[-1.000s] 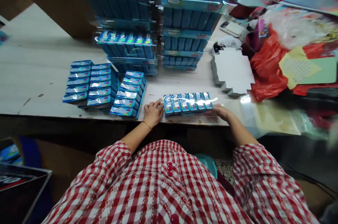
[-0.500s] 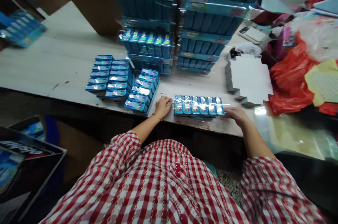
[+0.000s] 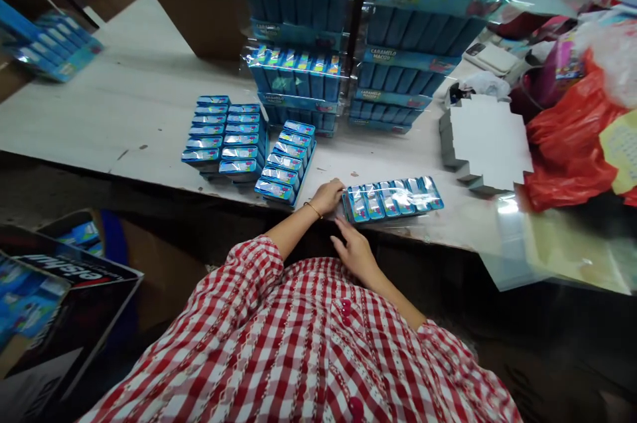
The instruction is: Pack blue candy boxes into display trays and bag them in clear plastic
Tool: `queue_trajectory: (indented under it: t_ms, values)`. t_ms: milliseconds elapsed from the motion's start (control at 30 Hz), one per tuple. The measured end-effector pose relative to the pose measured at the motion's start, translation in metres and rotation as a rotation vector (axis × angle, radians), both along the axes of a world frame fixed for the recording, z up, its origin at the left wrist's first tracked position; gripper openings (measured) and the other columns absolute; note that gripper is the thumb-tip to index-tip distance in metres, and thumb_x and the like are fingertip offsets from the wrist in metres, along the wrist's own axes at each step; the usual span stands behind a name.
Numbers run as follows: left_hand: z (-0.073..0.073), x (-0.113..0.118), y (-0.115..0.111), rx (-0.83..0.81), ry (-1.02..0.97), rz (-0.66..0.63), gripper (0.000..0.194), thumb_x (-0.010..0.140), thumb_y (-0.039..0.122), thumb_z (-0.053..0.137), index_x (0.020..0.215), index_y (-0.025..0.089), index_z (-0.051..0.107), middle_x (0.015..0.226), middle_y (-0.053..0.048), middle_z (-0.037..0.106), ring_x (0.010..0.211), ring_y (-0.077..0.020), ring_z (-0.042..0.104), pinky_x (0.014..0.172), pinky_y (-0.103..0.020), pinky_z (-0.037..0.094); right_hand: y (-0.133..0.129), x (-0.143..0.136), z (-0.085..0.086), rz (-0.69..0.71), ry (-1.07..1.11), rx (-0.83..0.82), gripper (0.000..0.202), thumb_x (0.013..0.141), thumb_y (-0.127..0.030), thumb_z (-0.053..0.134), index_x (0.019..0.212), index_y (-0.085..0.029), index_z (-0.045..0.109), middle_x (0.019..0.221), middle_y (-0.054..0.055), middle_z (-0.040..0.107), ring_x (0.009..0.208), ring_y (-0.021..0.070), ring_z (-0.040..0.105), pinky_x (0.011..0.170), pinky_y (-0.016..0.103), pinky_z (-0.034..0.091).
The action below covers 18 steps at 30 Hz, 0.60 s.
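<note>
A row of small blue candy boxes (image 3: 393, 200) in clear plastic wrap lies slightly tilted near the table's front edge. At its left end my left hand (image 3: 328, 197) has its fingers curled closed, seemingly on the loose end of the wrap. My right hand (image 3: 355, 249) is just below that end, thumb and fingers apart and holding nothing that I can see. Left of my hands stands an unwrapped row of the same blue boxes (image 3: 286, 161) in a tray. Beside it are two more rows of blue boxes (image 3: 223, 137).
Tall stacks of wrapped blue packs (image 3: 298, 71) stand at the back of the table (image 3: 124, 104). White cut-out cardboard sheets (image 3: 490, 141) are piled at right, beside a red plastic bag (image 3: 572, 151). A black carton (image 3: 79, 290) with blue packs stands low at left.
My right hand has left the pack's right end and moved across to its left end, beside my left hand. The pack has turned slightly, its right end now farther from me.
</note>
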<state>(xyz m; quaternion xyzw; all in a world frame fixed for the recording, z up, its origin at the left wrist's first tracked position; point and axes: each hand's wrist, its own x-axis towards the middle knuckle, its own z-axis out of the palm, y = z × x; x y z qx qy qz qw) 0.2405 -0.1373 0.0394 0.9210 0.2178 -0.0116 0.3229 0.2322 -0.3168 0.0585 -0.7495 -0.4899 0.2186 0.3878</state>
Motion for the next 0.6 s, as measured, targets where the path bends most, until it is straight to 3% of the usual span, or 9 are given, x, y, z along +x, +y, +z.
queue_trajectory:
  t_ms: [133, 300, 400, 600]
  values:
    - [0.001, -0.015, -0.004, -0.043, -0.001, -0.152, 0.035, 0.079, 0.017, 0.049, 0.111, 0.025, 0.059, 0.102, -0.001, 0.064, 0.097, -0.0175, 0.057, 0.086, -0.029, 0.042, -0.020, 0.007, -0.014, -0.120, -0.097, 0.047, 0.039, 0.086, -0.023, 0.041, 0.122, -0.017, 0.056, 0.126, 0.009, 0.056, 0.116, 0.0205, 0.053, 0.101, 0.037, 0.043]
    - [0.000, -0.012, -0.016, -0.026, -0.077, -0.160, 0.025, 0.085, 0.031, 0.047, 0.104, 0.026, 0.062, 0.110, -0.002, 0.060, 0.105, -0.0171, 0.053, 0.089, -0.030, 0.040, -0.047, 0.008, -0.014, -0.306, -0.264, -0.003, 0.036, 0.086, -0.023, 0.043, 0.119, -0.022, 0.059, 0.121, 0.007, 0.059, 0.111, 0.0211, 0.057, 0.098, 0.041, 0.046]
    - [-0.004, -0.006, -0.031, 0.033, -0.134, -0.130, 0.028, 0.088, 0.030, 0.044, 0.110, 0.024, 0.059, 0.111, -0.004, 0.060, 0.104, -0.0169, 0.054, 0.088, -0.029, 0.040, -0.048, 0.001, -0.020, -0.326, -0.314, -0.019, 0.038, 0.086, -0.024, 0.043, 0.121, -0.021, 0.056, 0.124, 0.008, 0.057, 0.115, 0.0220, 0.053, 0.101, 0.042, 0.043]
    - [-0.009, -0.004, -0.046, 0.200, -0.053, -0.082, 0.025, 0.088, 0.019, 0.039, 0.094, 0.016, 0.062, 0.098, -0.009, 0.063, 0.096, -0.0200, 0.057, 0.085, -0.033, 0.040, -0.031, -0.015, -0.031, -0.446, -0.290, -0.075, 0.047, 0.088, -0.025, 0.036, 0.133, -0.012, 0.044, 0.136, 0.014, 0.045, 0.127, 0.0240, 0.042, 0.105, 0.042, 0.038]
